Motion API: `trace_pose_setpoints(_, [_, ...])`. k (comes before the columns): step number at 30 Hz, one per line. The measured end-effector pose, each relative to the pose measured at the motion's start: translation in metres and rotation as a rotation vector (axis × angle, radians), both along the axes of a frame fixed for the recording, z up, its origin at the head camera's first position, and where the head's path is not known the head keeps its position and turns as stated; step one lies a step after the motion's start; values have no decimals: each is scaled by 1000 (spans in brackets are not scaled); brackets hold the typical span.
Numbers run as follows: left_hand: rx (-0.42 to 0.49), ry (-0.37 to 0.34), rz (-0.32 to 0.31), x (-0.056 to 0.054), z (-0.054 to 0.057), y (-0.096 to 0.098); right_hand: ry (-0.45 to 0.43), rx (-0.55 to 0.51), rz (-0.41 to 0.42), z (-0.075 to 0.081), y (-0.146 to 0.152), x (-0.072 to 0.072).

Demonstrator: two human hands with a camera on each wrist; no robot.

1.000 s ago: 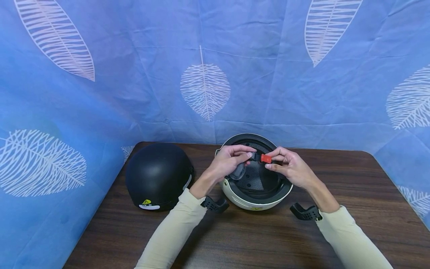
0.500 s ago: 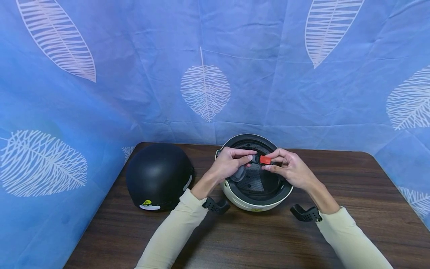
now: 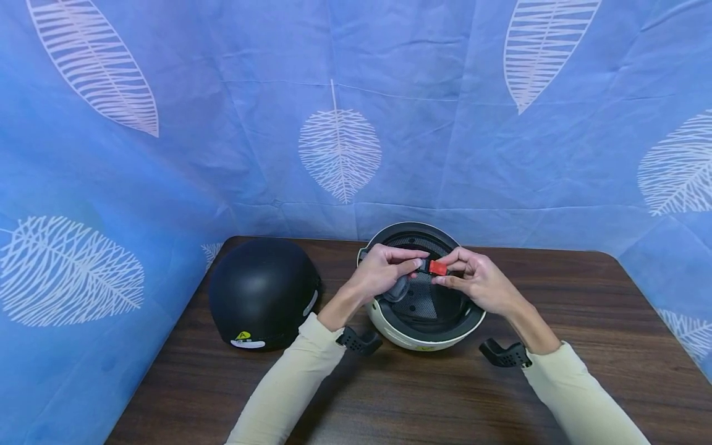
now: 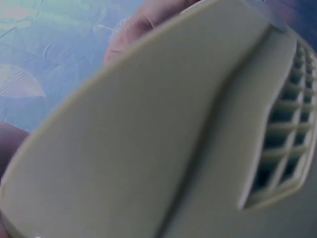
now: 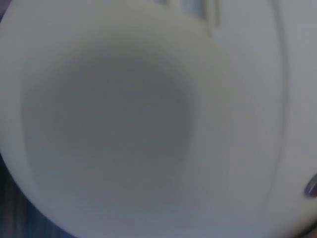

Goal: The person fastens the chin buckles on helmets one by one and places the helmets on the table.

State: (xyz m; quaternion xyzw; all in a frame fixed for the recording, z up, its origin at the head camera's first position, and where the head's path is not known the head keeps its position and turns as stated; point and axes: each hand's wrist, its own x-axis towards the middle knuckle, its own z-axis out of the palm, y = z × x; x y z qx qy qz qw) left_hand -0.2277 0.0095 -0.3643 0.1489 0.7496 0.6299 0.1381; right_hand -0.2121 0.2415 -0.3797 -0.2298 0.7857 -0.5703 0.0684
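Observation:
An upturned cream helmet [image 3: 384,318] lies on the table, its dark padded inside facing up. Over its opening, my left hand [image 3: 375,272] pinches the black half of a chin-strap buckle [image 3: 424,266]. My right hand [image 3: 481,281] pinches the red half of the buckle [image 3: 437,267] from the other side. The two halves meet end to end between my fingertips. A grey pad [image 3: 397,290] hangs beneath my left hand. In both wrist views the cream helmet shell [image 4: 124,134] fills most of the picture and hides the buckle; its vent grille [image 4: 285,134] shows at the right in the left one.
A matte black helmet [image 3: 264,290] rests dome-up on the dark wooden table [image 3: 423,402], left of my left forearm. Behind the table's far edge hangs a blue cloth [image 3: 417,154] with white leaf prints. Black wrist cameras [image 3: 358,341] sit under both wrists.
The red half has moved slightly left and down toward the black half, closing the visible gap. My left fingertips have shifted a little right. Both helmets stay in place.

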Motion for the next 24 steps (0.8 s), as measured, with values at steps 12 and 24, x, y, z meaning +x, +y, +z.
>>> trace_pose_setpoints(12, [5, 9, -14, 1, 0, 2, 21, -1, 16, -1, -1, 0])
trace_pose_setpoints(24, [-13, 30, -10, 3, 0, 3, 79, 97, -30, -2, 0, 0])
